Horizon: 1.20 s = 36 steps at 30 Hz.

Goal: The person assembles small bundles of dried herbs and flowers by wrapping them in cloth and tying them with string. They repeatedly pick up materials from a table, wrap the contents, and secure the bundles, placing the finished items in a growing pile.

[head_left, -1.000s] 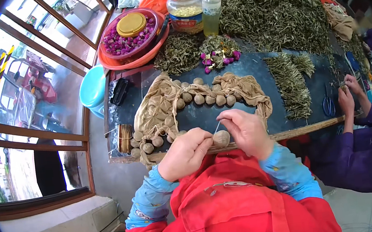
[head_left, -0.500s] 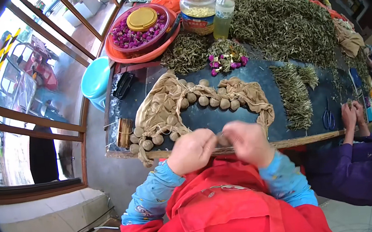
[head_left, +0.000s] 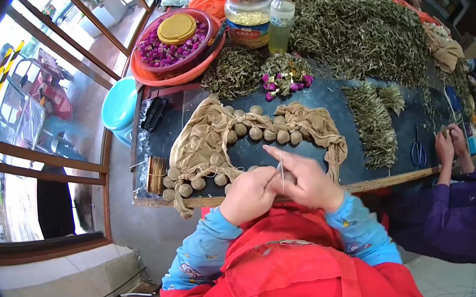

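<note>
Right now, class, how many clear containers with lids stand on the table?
2: a wide clear jar with a clear lid at the far end, and a slim plastic bottle with a white cap just right of it. Others may be hidden.

Bare dark surface (head_left: 308, 149) opens just ahead of both hands, inside the arch of tan cloth (head_left: 202, 144) and small brown balls (head_left: 265, 133) that fences it left, far and right. Beyond, herb piles (head_left: 353, 29), a jar (head_left: 247, 9) and a bottle (head_left: 280, 20) crowd the way. Right, a green bundle (head_left: 373, 127) and scissors (head_left: 418, 154) stand before a neighbour's hands (head_left: 452, 144).
</note>
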Tool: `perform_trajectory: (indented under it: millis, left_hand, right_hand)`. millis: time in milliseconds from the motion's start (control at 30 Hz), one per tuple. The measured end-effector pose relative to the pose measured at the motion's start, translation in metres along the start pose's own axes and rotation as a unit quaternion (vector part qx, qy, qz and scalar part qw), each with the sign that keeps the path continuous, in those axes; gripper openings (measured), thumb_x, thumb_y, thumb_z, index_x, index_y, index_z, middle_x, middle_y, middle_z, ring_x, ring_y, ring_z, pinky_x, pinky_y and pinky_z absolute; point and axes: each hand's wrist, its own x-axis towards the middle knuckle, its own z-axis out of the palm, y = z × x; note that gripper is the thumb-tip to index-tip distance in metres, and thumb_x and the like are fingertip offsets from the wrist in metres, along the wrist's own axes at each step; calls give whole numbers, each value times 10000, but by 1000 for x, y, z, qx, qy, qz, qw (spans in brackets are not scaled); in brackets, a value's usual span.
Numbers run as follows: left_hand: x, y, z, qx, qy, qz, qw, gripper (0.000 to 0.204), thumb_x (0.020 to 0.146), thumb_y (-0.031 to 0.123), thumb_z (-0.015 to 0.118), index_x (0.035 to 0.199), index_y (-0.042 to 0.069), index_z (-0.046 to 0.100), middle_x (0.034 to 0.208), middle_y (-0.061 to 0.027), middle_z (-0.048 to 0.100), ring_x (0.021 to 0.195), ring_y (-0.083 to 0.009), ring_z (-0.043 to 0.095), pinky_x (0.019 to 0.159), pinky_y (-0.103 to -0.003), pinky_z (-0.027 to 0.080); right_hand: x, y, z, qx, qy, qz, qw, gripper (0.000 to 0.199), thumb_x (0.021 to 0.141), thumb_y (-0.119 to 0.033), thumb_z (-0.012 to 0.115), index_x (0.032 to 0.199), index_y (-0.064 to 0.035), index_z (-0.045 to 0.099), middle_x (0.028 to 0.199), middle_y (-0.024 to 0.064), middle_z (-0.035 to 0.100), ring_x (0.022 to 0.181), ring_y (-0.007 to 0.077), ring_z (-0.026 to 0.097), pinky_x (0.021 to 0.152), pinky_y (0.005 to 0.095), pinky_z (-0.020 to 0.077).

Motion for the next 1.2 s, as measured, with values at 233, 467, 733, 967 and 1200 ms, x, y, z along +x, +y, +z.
perform_trajectory:
  millis: [233, 467, 733, 967, 1200]
  left_hand:
    - [-3, 4, -15, -519, 17, -201, 831, 259, 1055, 287, 477, 1026, 45, 566, 793, -2, 483, 730, -110, 453, 682, -246, 394]
    - [4, 11, -15, -342, -73, -191, 917, 274, 1062, 306, 453, 1015, 68, 581, 766, 46, 535, 607, -23, 470, 502, -175, 378]
    - [2, 17, -25, -162, -120, -73, 977, 207, 1042, 198, 470, 1070, 31, 590, 791, -9, 556, 703, -85, 522, 611, -252, 442]
    - [9, 24, -23, -185, -143, -205, 950, 151, 997, 116, 500, 1073, 46, 610, 865, -75, 642, 780, -181, 669, 668, -313, 531]
    - [26, -9, -23, -521, 106, -284, 798, 264, 979, 94, 609, 1190, -55, 554, 1164, -130, 641, 1088, -193, 626, 960, -303, 514]
  right_hand:
    - [-32, 20, -15, 6, 70, 160, 985, 196, 962, -154, 611, 1111, -26, 623, 739, 119, 660, 623, 170, 651, 579, 311, 500]
    - [-17, -5, -38, 46, 105, 170, 979, 348, 950, -48, 550, 1297, -16, 539, 1010, 163, 692, 670, 181, 697, 605, 308, 544]
    - [-25, 10, -13, 473, 90, 136, 866, 171, 1050, -164, 453, 1043, -27, 555, 772, 71, 617, 693, 163, 577, 796, 300, 473]
    - [-44, 52, -69, 134, 242, 230, 933, 207, 1014, -191, 499, 915, -43, 606, 754, 53, 583, 691, 203, 568, 775, 361, 455]
    - [-63, 55, -123, -523, 184, 31, 831, 85, 894, -83, 638, 948, -21, 661, 886, 140, 686, 779, 274, 670, 676, 345, 515]
